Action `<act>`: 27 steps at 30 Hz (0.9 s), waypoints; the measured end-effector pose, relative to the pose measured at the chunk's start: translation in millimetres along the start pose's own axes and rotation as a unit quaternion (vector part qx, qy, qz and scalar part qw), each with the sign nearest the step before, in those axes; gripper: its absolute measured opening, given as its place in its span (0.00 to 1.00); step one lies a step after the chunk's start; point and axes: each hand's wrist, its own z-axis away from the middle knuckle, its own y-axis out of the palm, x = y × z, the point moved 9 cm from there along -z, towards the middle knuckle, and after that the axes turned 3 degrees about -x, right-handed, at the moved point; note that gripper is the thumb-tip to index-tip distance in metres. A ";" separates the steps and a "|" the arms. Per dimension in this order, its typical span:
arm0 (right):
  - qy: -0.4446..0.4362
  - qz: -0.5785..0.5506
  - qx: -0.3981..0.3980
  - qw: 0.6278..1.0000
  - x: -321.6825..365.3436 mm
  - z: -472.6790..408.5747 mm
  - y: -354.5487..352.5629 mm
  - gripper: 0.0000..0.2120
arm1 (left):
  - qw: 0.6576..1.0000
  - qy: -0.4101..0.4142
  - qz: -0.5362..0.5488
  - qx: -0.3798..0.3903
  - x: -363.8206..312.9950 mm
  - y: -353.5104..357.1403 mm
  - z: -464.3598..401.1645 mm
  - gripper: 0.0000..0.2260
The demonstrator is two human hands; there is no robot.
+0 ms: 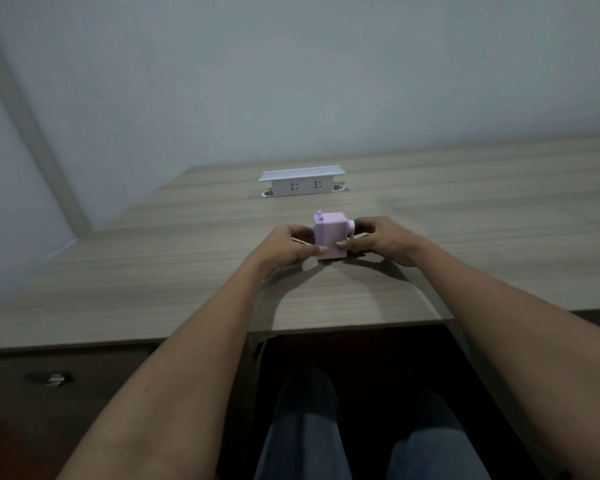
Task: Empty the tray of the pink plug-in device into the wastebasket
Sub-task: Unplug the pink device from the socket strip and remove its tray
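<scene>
A small pink box-shaped device (329, 233) stands on the wooden desk (153, 278), a little beyond its front edge. It has a white knob on its right side. My left hand (288, 249) grips its left side, thumb across the front. On the other side my right hand (385, 239) holds it, fingers near the knob and thumb on the lower front. The tray of the device cannot be told apart from the body. No wastebasket is in view.
A white pop-up socket block (302, 183) stands raised from the desk behind the device. A grey wall lies beyond. Below the desk edge are a drawer front with a lock (51, 378) at left and my legs in jeans.
</scene>
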 end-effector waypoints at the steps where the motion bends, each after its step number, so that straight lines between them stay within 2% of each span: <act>1: -0.002 -0.001 0.000 1.000 -2.4 0.4 0.6 0.21 | 1.000 -0.003 0.007 0.000 3.3 1.8 0.9 0.17; 6: -0.011 0.002 -0.002 1.000 -5.0 -1.0 0.8 0.20 | 1.000 -0.002 0.013 -0.013 9.9 2.5 -2.0 0.19; 17: -0.018 0.015 -0.004 1.000 -7.7 -4.5 0.7 0.21 | 1.000 -0.021 0.012 0.017 20.1 -6.1 -7.4 0.21; 27: 0.001 0.004 -0.017 1.000 -5.5 1.7 0.2 0.23 | 0.999 -0.044 0.001 -0.017 38.3 -70.4 24.1 0.21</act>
